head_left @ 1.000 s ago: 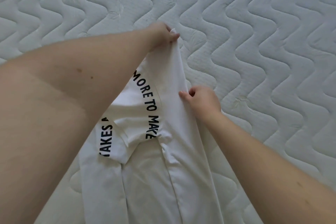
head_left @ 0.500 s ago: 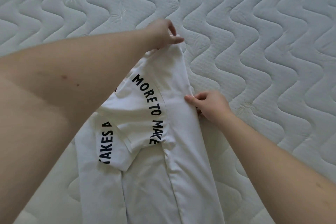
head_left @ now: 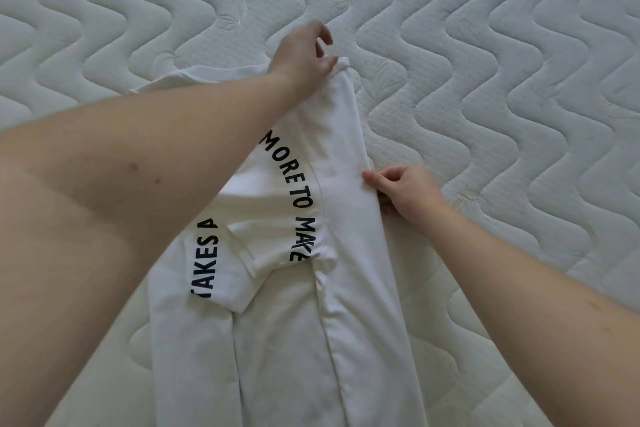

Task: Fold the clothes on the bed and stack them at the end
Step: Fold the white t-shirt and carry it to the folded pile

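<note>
A white T-shirt with black curved lettering lies lengthwise on the quilted mattress, its sides folded inward. My left hand reaches across to the far top corner and pinches the shoulder edge there, lifting it slightly. My right hand pinches the shirt's right folded edge about halfway down, fingers curled round the fabric. A folded sleeve with the word "TAKES" lies over the shirt's left part. My left forearm hides part of the lettering and the collar.
Only the white quilted mattress with its wavy stitching surrounds the shirt on all sides. No other garments or stack appear in view.
My left hand has carried the top corner a little farther away and right, flattening the fold. My right hand slid slightly outward along the right edge.
</note>
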Demonstrator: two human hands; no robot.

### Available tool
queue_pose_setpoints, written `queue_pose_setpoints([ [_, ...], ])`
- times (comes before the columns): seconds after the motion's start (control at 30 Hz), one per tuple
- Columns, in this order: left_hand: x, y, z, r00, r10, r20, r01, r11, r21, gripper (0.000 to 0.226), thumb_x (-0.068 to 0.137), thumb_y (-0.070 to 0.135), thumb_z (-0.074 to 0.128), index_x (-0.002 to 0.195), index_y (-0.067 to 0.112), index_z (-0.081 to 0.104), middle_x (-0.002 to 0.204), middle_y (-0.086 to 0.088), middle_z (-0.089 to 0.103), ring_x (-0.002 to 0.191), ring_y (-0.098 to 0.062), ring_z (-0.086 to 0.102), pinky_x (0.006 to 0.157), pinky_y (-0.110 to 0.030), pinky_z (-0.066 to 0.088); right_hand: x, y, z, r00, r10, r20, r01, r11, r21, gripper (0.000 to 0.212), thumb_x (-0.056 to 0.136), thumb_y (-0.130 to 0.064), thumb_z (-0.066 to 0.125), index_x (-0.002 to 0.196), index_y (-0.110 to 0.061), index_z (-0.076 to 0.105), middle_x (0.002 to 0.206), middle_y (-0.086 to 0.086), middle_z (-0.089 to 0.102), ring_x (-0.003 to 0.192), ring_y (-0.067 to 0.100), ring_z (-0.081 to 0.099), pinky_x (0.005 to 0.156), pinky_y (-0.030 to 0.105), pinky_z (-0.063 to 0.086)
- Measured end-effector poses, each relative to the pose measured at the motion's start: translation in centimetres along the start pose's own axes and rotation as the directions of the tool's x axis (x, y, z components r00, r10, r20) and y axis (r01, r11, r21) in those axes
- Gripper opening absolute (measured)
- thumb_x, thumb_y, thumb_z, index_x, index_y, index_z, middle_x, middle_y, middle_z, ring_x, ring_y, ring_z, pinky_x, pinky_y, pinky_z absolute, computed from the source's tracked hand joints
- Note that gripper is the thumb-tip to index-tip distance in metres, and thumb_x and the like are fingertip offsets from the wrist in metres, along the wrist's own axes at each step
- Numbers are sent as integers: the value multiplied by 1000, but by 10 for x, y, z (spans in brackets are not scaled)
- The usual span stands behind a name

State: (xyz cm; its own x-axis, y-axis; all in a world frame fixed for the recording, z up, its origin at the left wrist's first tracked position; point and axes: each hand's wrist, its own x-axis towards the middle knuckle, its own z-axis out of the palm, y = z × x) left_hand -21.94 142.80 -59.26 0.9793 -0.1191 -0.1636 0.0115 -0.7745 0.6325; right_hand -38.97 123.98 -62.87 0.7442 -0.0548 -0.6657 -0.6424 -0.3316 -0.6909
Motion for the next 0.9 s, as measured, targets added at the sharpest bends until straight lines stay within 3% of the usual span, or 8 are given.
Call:
queue_pose_setpoints([
  [0.17,-54,-50,-49,1000,-14,-21,17,979,202,24,97,36,53,105,14,61,97,-6,66,85,-21,56,73,-30,42,-9,-6,4,997,-19,-74,20,1000,9,35,87,-46,69,74,-14,73,67,1,73,60,14,69,55,26,57],
  [0.33,-119,-100,-83,969,-247,2,240,943,230,32,94,50,54,96,19,56,90,0,61,82,-21,57,65,-32,42,-49,-2,31,843,-319,-434,131,903,-410,26,96,-37,56,84,-15,55,78,1,59,77,24,56,66,35,39],
  [0.43,-149,-112,-87,922,-363,133,317,907,277,41,89,57,57,101,18,59,94,1,61,84,-18,54,65,-31,38,-91,-3,74,800,-548,-244,414,799,-436,13,95,-29,60,99,-17,58,87,-2,55,80,15,51,75,34,42],
  [0.5,-168,-114,-86,887,-416,198,365,897,251,44,89,57,59,106,16,63,103,-3,65,89,-21,56,71,-30,40,-112,-1,108,783,-621,29,522,630,-575,37,89,-28,65,124,-18,58,113,1,57,103,18,51,93,34,37],
  [0.63,-197,-107,-80,873,-419,250,412,907,84,49,88,46,66,125,14,62,115,-6,65,107,-26,60,87,-30,47,-123,15,141,827,-543,146,419,422,-804,73,82,-7,54,150,-29,34,151,2,34,140,24,25,111,39,12],
  [0.77,-209,-97,-81,883,-396,251,455,854,-253,20,88,34,70,103,21,64,96,-2,67,79,-17,64,63,-25,51,-117,10,137,701,-712,34,361,313,-879,44,74,-5,75,115,-19,68,104,4,66,96,30,61,83,40,44],
  [0.83,-212,-94,-82,882,-404,243,471,782,-409,9,89,25,70,91,21,62,91,-5,67,72,-17,67,55,-25,54,-114,8,132,567,-823,36,423,253,-870,14,77,-11,79,85,-19,71,79,1,64,75,29,60,71,36,43],
  [0.9,-212,-95,-82,867,-449,215,489,688,-536,10,90,23,70,92,17,62,94,-9,67,76,-22,68,58,-30,59,-117,11,127,518,-854,41,466,242,-851,13,83,-16,77,74,-19,67,74,-2,61,75,27,57,72,36,37],
])
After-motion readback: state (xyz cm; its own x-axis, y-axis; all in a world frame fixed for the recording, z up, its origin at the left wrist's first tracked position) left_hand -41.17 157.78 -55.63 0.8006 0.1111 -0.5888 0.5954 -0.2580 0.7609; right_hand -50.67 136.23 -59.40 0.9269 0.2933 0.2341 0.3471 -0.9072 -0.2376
